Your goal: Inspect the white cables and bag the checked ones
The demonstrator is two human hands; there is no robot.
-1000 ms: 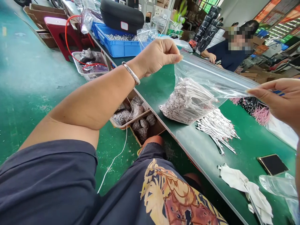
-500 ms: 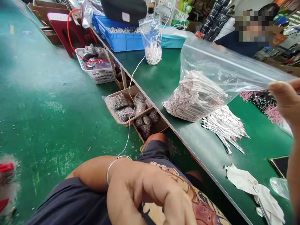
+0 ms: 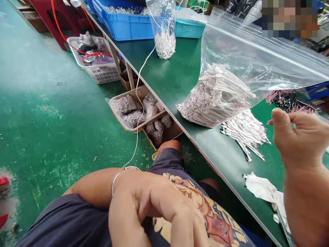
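Note:
My left hand (image 3: 159, 206) hangs over my lap with a white corded band round the wrist. Its thumb and fingers are bent loosely apart; the fingertips fall outside the picture. At the right, my right hand (image 3: 299, 135) has its thumb and forefinger pinched together, and whatever may be between them cannot be made out. Just above and left of it, a clear zip bag (image 3: 239, 44) stands on the table, apart from the fingers. Bundled white cable leads (image 3: 216, 96) fill its lower part. Beside the bag lies a loose pile of similar white leads (image 3: 246, 133).
Across the green table (image 3: 180, 82) are another bag of leads (image 3: 165, 43), a blue bin (image 3: 133, 29) and a turquoise basket (image 3: 189, 29). A white cloth (image 3: 260, 187) lies nearer. Boxes (image 3: 120, 123) of bagged parts sit below. A person (image 3: 289, 17) is across the table.
My right hand has come away from the bag's right corner, moving down and left, and its whole pinch now shows. The left hand keeps the same bent pose. The whole view has shifted slightly.

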